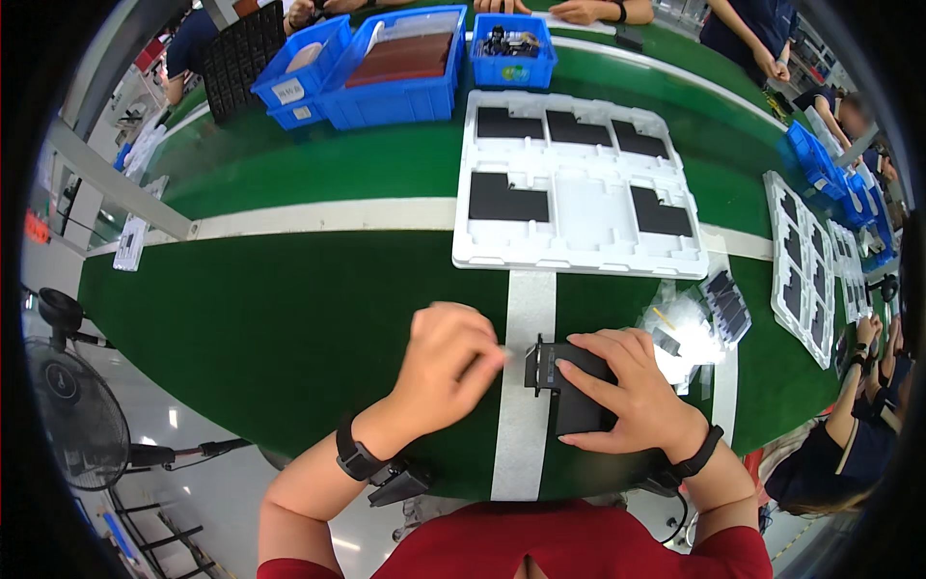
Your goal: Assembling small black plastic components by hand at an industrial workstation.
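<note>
My right hand (pixel 632 391) lies over a flat black L-shaped piece (pixel 579 410) on the green table, fingers spread across its top and thumb along its near side, holding it down. A narrow black bracket-like part (pixel 540 367) stands at the piece's left end. Just left of that, my left hand (pixel 444 372) is raised with thumb and forefinger pinched. A small pale blur shows at its fingertips, too unclear to name. Beyond both hands, a white tray (pixel 588 253) holds several similar black L-shaped pieces in its pockets; its near middle pocket holds none.
Clear plastic film (pixel 685 333) and a dark-striped sheet (pixel 726 307) lie right of my right hand. Blue bins (pixel 391 104) and a smaller blue bin (pixel 513 72) stand at the back. Another white tray (pixel 801 270) sits far right. A black fan (pixel 77 415) is at left. Other people work around the table.
</note>
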`<state>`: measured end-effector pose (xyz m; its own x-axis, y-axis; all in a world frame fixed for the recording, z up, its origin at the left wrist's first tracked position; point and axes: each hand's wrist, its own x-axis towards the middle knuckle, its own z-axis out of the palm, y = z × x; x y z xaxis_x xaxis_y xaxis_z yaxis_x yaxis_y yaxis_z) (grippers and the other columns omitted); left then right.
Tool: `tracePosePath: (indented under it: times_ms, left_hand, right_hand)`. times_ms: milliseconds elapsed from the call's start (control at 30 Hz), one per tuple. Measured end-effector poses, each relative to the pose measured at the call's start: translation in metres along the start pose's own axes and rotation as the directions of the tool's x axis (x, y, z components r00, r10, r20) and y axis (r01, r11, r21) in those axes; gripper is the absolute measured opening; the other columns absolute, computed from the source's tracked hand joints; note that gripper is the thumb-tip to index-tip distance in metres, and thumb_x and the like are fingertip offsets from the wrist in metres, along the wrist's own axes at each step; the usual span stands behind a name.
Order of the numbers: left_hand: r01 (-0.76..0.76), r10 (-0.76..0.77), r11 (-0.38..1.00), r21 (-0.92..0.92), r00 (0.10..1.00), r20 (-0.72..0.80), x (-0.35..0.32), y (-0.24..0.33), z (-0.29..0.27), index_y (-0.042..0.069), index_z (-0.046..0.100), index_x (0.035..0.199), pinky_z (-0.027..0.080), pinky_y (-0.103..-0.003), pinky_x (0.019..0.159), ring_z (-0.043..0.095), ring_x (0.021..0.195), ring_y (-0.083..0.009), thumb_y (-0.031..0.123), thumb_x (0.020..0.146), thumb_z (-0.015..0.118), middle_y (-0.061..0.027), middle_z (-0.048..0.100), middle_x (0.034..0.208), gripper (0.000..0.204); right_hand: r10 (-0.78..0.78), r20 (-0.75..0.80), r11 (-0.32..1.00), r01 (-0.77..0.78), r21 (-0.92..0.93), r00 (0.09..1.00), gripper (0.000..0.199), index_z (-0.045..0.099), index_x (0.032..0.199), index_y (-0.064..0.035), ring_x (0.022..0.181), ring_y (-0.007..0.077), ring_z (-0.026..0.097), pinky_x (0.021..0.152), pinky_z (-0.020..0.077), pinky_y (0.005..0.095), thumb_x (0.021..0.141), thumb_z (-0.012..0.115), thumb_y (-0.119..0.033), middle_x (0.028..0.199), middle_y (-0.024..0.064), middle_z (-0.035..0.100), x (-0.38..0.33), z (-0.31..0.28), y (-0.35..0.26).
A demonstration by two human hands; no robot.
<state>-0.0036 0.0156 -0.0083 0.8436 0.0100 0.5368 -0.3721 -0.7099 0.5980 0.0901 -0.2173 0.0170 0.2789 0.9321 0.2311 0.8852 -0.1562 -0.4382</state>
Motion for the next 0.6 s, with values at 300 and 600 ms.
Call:
tracePosePath:
  times_ms: [300,600]
  left_hand:
    - [0.504,-0.292,0.719,-0.479,0.844,0.450,0.040,0.044,0.070,0.002,0.057,0.076,0.043,-0.029,0.056,0.059,0.063,-0.0151,0.011,0.080,0.062,-0.0084,0.060,0.065,0.012]
    - [0.375,-0.201,0.865,-0.332,0.867,0.456,0.061,0.030,0.078,0.005,0.062,0.100,0.047,-0.027,0.067,0.061,0.067,-0.0158,0.016,0.083,0.058,-0.0072,0.063,0.070,0.020]
  right_hand:
    - [0.382,-0.203,-0.147,0.276,0.950,0.901,0.097,0.035,0.131,-0.0033,0.110,0.0377,0.046,0.090,0.0358,0.0437,0.071,0.037,-0.079,0.124,0.0313,0.041,-0.021,-0.024,-0.005]
    - [0.458,-0.098,-0.413,0.310,0.856,0.883,0.099,0.041,0.125,-0.0043,0.095,0.0333,0.048,0.078,0.0372,0.0411,0.067,0.031,-0.083,0.110,0.0238,0.050,-0.011,-0.025,-0.026]
